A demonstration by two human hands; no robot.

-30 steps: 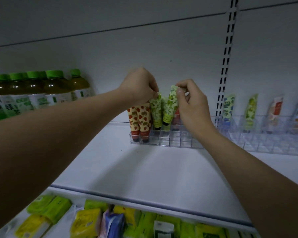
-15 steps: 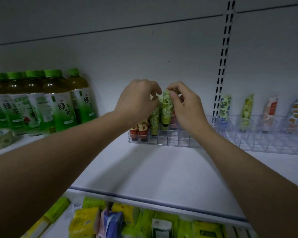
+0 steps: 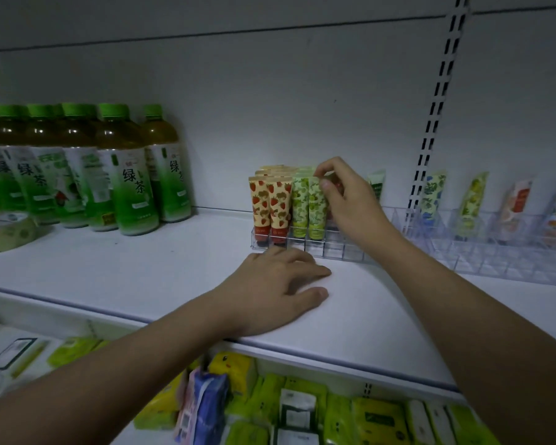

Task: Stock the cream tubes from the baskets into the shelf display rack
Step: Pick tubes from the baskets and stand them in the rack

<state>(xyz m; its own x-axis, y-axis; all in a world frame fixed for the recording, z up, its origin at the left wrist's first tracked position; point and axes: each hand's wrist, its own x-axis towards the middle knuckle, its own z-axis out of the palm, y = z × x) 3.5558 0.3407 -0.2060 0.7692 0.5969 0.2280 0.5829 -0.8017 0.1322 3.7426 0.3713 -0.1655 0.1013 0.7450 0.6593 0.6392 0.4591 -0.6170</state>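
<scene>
Head view: a clear plastic compartmented display rack (image 3: pixel 315 248) stands on the white shelf (image 3: pixel 174 268), toward the back. In its left end stand strawberry-printed orange cream tubes (image 3: pixel 272 203) and, just beside them, green-printed cream tubes (image 3: pixel 308 203), all cap down and upright. The right hand (image 3: pixel 347 200) reaches over the rack, thumb and forefinger pinched on the flat crimped top of the rightmost green tube. The left hand (image 3: pixel 280 290) lies flat on the shelf in front of the rack, fingers spread, holding nothing. No basket is in view.

These tubes look light, soft-walled and a little slick; squeezing the body would likely dent it. The stiff crimped end seems the best grip, steering the cap straight down into its compartment.
</scene>
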